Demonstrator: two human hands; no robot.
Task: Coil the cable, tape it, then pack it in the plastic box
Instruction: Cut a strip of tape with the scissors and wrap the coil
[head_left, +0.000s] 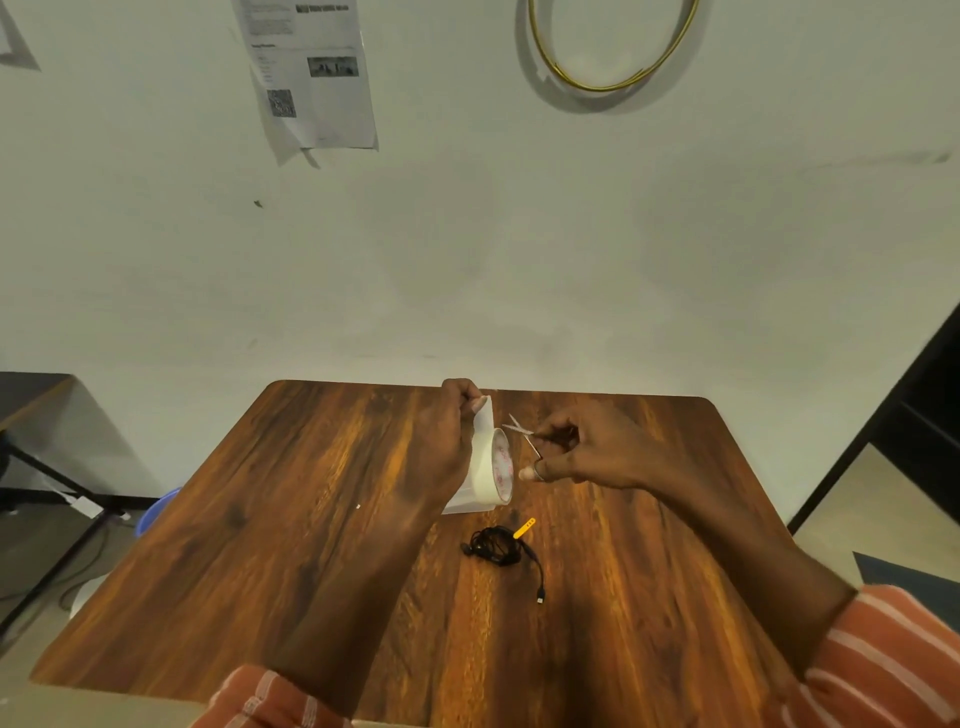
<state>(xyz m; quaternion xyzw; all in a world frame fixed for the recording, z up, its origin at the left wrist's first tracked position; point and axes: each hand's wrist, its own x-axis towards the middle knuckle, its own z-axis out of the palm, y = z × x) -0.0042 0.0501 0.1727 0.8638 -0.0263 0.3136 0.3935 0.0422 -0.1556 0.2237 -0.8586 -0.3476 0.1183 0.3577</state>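
Note:
A black cable (496, 545) lies coiled on the wooden table (291, 519), one plug end trailing toward me and a small yellow tag beside it. Above the table my left hand (447, 441) pinches the pulled-out free end of a wide roll of pale tape (491, 467), which hangs from that strip. My right hand (587, 449) holds small scissors (522, 431), blades apart and pointing at the strip of tape. A clear plastic piece (462, 506) shows under the roll, partly hidden by my left wrist.
The table's far edge meets a pale wall with a hanging paper sheet (311, 78) and a gold hoop (613, 47). A black frame (904, 415) stands right; a dark desk (31, 395) and blue bin (156, 512) stand left.

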